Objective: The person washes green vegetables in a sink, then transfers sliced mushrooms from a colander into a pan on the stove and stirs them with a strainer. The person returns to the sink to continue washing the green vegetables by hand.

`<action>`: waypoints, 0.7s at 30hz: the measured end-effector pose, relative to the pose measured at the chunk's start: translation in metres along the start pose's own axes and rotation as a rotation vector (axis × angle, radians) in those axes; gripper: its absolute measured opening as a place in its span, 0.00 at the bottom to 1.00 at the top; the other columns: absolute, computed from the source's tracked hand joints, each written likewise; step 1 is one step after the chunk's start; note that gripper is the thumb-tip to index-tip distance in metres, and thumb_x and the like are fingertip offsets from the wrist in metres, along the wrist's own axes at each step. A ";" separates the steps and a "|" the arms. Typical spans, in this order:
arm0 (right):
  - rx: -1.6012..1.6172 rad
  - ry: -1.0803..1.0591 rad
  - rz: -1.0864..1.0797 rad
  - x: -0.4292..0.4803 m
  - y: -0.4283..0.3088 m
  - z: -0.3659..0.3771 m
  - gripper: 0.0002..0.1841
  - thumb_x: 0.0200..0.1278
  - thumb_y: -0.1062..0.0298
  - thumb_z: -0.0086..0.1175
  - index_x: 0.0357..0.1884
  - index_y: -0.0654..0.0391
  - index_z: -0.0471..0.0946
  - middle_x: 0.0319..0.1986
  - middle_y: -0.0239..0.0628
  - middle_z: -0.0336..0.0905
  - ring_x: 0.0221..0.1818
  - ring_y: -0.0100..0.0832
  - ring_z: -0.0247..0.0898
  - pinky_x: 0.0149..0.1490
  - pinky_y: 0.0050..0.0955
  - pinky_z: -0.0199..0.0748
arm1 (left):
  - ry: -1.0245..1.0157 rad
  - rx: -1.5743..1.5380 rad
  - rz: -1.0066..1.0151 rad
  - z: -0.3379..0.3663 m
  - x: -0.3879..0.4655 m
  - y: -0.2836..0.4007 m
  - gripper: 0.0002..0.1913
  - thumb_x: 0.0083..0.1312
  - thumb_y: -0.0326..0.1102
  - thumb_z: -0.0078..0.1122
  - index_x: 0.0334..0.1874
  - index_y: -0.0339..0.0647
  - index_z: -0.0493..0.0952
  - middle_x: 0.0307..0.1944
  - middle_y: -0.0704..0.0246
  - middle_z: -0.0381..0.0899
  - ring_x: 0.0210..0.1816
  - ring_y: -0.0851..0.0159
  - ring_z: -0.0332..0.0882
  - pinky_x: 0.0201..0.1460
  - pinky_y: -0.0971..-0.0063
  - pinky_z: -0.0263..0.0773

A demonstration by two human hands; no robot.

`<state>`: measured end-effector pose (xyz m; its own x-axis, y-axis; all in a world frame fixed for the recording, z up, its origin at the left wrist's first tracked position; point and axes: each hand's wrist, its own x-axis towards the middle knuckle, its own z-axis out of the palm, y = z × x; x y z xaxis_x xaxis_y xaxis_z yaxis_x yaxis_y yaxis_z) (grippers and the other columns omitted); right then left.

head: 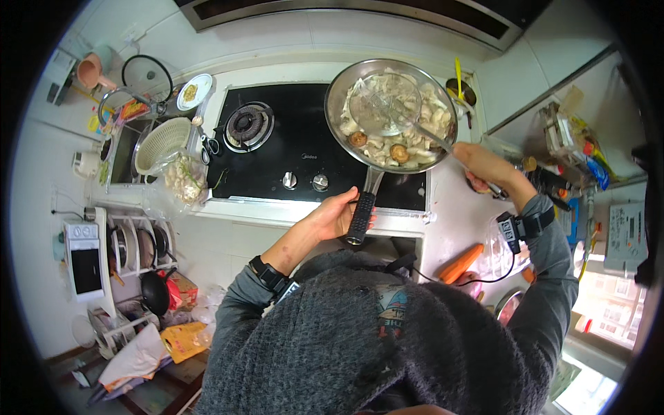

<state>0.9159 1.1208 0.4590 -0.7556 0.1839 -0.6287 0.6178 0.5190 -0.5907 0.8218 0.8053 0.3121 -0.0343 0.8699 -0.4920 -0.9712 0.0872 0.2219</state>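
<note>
A wide steel wok point(337, 140) stands over the right side of the black gas hob point(290, 140). It holds pale mushroom pieces point(436, 122) in liquid, with two brown mushroom caps point(399, 153) near the front. My left hand point(337, 212) is closed around the wok's black textured handle point(360, 220). In my right hand point(480, 165) is the metal handle of a wire skimmer point(386, 104). The skimmer's round mesh head lies among the mushrooms in the middle of the wok; pieces show through the mesh.
Left of the hob are a bare burner point(248, 126), black-handled scissors point(209, 148), a plastic bag of mushrooms point(182, 181) and a colander point(165, 140) at the sink. Carrots point(461, 263) lie on the right counter, with bottles point(544, 176) behind my right wrist. A range hood point(353, 15) hangs above.
</note>
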 end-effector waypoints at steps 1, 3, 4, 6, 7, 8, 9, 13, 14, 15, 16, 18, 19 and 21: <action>0.095 -0.010 0.033 -0.005 -0.003 -0.001 0.16 0.72 0.56 0.33 0.34 0.57 0.65 0.14 0.32 0.62 0.09 0.26 0.58 0.14 0.26 0.60 | 0.014 0.024 0.007 -0.003 -0.003 0.001 0.23 0.72 0.52 0.40 0.53 0.38 0.69 0.45 0.59 0.78 0.44 0.57 0.79 0.50 0.60 0.75; 0.180 0.046 0.022 -0.012 -0.009 0.001 0.15 0.71 0.57 0.34 0.33 0.57 0.65 0.14 0.31 0.62 0.09 0.24 0.57 0.13 0.24 0.59 | 0.043 0.079 0.031 -0.008 -0.008 0.004 0.22 0.72 0.51 0.40 0.54 0.39 0.68 0.46 0.59 0.78 0.46 0.58 0.78 0.50 0.60 0.74; 0.163 0.079 0.003 -0.012 -0.012 0.003 0.15 0.71 0.57 0.33 0.35 0.58 0.66 0.14 0.31 0.62 0.09 0.23 0.57 0.13 0.24 0.58 | 0.032 0.066 0.044 -0.010 -0.012 0.005 0.21 0.72 0.50 0.41 0.56 0.40 0.67 0.49 0.59 0.76 0.49 0.58 0.77 0.51 0.61 0.73; 0.172 0.109 0.026 -0.008 -0.015 0.012 0.17 0.71 0.55 0.32 0.40 0.57 0.67 0.14 0.30 0.62 0.10 0.23 0.56 0.13 0.23 0.57 | 0.056 0.079 0.005 -0.013 -0.018 0.009 0.21 0.72 0.49 0.42 0.56 0.40 0.67 0.51 0.59 0.75 0.51 0.57 0.76 0.53 0.61 0.72; 0.193 0.113 0.064 -0.001 -0.017 0.016 0.18 0.71 0.54 0.31 0.44 0.57 0.68 0.13 0.30 0.61 0.10 0.22 0.56 0.13 0.23 0.57 | 0.042 0.086 -0.009 -0.013 -0.020 0.012 0.20 0.72 0.48 0.42 0.57 0.40 0.67 0.51 0.59 0.75 0.52 0.57 0.75 0.54 0.61 0.71; 0.225 0.112 0.082 0.005 -0.017 0.021 0.19 0.72 0.52 0.30 0.48 0.56 0.68 0.12 0.29 0.60 0.10 0.21 0.56 0.13 0.23 0.56 | 0.028 0.103 -0.018 -0.014 -0.021 0.014 0.20 0.72 0.48 0.43 0.57 0.40 0.67 0.52 0.59 0.75 0.53 0.57 0.75 0.55 0.60 0.71; 0.223 0.086 0.118 0.010 -0.017 0.026 0.20 0.71 0.52 0.31 0.49 0.57 0.68 0.14 0.30 0.61 0.10 0.22 0.56 0.14 0.23 0.57 | -0.002 0.118 -0.023 -0.014 -0.022 0.016 0.20 0.72 0.48 0.43 0.57 0.40 0.67 0.52 0.59 0.75 0.53 0.57 0.74 0.55 0.60 0.71; 0.258 0.015 0.207 0.019 -0.021 0.040 0.22 0.68 0.51 0.33 0.54 0.54 0.67 0.16 0.32 0.62 0.11 0.24 0.57 0.14 0.24 0.59 | -0.060 0.171 -0.051 -0.012 -0.019 0.020 0.21 0.71 0.47 0.44 0.58 0.39 0.66 0.53 0.58 0.75 0.54 0.56 0.74 0.55 0.58 0.70; 0.263 0.023 0.231 0.016 -0.023 0.040 0.21 0.68 0.51 0.33 0.54 0.53 0.67 0.16 0.31 0.62 0.11 0.23 0.56 0.14 0.24 0.59 | -0.075 0.189 -0.077 -0.012 -0.017 0.021 0.21 0.71 0.47 0.44 0.59 0.39 0.66 0.53 0.58 0.74 0.54 0.56 0.74 0.55 0.58 0.70; 0.263 0.033 0.257 0.011 -0.026 0.037 0.21 0.69 0.51 0.33 0.55 0.52 0.67 0.16 0.31 0.61 0.11 0.23 0.56 0.14 0.23 0.59 | -0.094 0.203 -0.101 -0.011 -0.013 0.022 0.21 0.71 0.47 0.44 0.59 0.39 0.66 0.53 0.58 0.74 0.54 0.55 0.74 0.55 0.58 0.70; 0.325 0.054 0.258 0.004 -0.029 0.032 0.21 0.69 0.51 0.32 0.55 0.49 0.67 0.16 0.30 0.61 0.11 0.22 0.54 0.14 0.22 0.57 | -0.146 0.212 -0.116 -0.010 -0.010 0.023 0.22 0.71 0.46 0.44 0.60 0.39 0.66 0.54 0.57 0.74 0.55 0.55 0.74 0.55 0.58 0.70; 0.316 0.101 0.230 -0.015 -0.031 0.025 0.20 0.70 0.52 0.32 0.56 0.48 0.67 0.16 0.29 0.61 0.11 0.21 0.54 0.15 0.22 0.56 | -0.163 0.218 -0.151 -0.010 -0.006 0.025 0.22 0.71 0.47 0.44 0.60 0.39 0.65 0.54 0.57 0.74 0.56 0.54 0.73 0.56 0.57 0.70; 0.317 0.106 0.173 -0.022 -0.031 0.021 0.20 0.70 0.52 0.32 0.56 0.48 0.68 0.16 0.29 0.61 0.11 0.21 0.54 0.15 0.22 0.56 | -0.201 0.202 -0.156 -0.010 -0.005 0.025 0.23 0.71 0.47 0.43 0.60 0.38 0.65 0.54 0.56 0.74 0.56 0.53 0.73 0.56 0.57 0.70; 0.371 0.137 0.221 -0.024 -0.032 0.015 0.20 0.71 0.53 0.31 0.56 0.48 0.68 0.15 0.28 0.60 0.11 0.20 0.52 0.15 0.21 0.54 | -0.215 0.192 -0.168 -0.010 -0.002 0.025 0.19 0.71 0.44 0.45 0.58 0.39 0.68 0.55 0.55 0.73 0.57 0.51 0.73 0.55 0.56 0.72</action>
<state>0.9177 1.0875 0.4857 -0.6034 0.3784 -0.7019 0.7847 0.1251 -0.6072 0.7949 0.8005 0.3103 0.1930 0.9165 -0.3504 -0.8963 0.3100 0.3172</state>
